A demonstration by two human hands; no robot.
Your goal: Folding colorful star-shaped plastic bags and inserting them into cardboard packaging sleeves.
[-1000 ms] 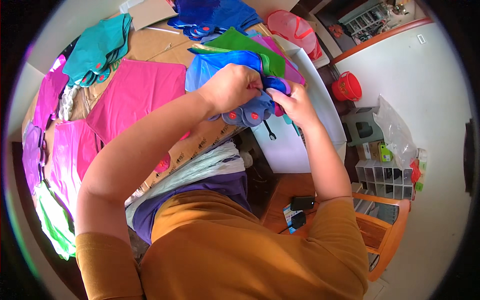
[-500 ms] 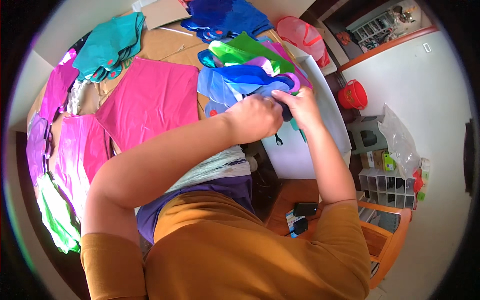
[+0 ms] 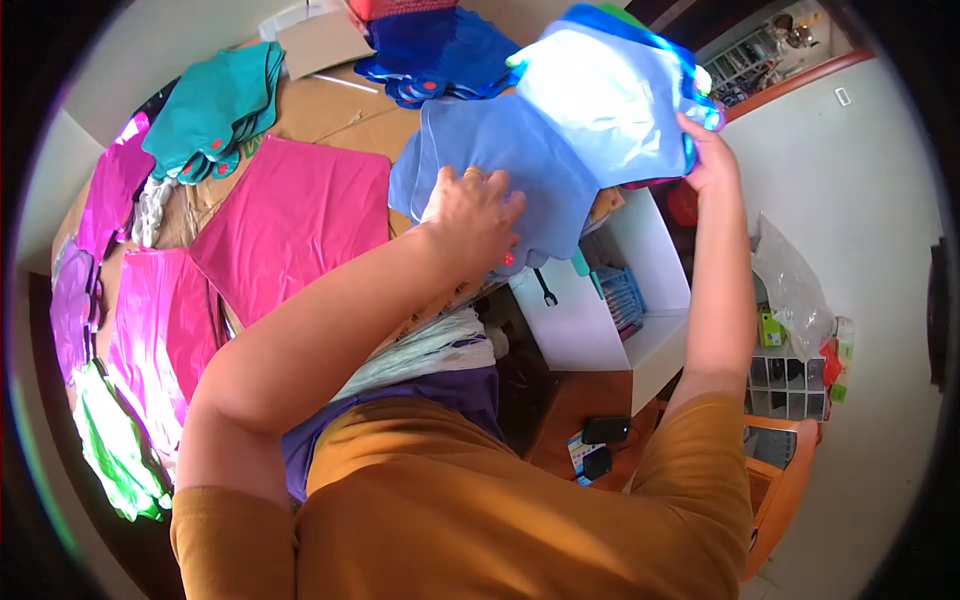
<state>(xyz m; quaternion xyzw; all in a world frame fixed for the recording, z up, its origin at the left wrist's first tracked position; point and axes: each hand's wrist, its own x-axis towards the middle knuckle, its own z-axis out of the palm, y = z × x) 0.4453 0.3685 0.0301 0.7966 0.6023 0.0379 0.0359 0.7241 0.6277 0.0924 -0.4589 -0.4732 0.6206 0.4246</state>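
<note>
My left hand [image 3: 475, 215] lies with spread fingers on a light-blue fabric piece [image 3: 540, 160] with a wavy lower edge. One red dot shows near that edge, beside my fingers. Raised at the upper right, my right hand [image 3: 712, 155] grips the edge of a bundle of shiny fabric pieces [image 3: 610, 100]. The bundle's pale-blue face is washed out by sunlight, and darker blue and green layers show along its rim. My right thumb rests on its front, while the other fingers are partly hidden. A flat pink fabric piece [image 3: 300, 200] lies left of my left hand.
Teal pieces [image 3: 215, 110] and dark-blue pieces [image 3: 435, 55] lie farther back on cardboard [image 3: 330, 105]. Purple pieces [image 3: 75, 295] and a bright green one [image 3: 115, 440] hang at the left edge. A white box [image 3: 655, 345] stands at right, above an orange-brown chair [image 3: 785, 480].
My right hand has swung up and right with the bundle, away from my left hand. My left hand has opened onto the light-blue piece, now spread flat. More of the white box shows.
</note>
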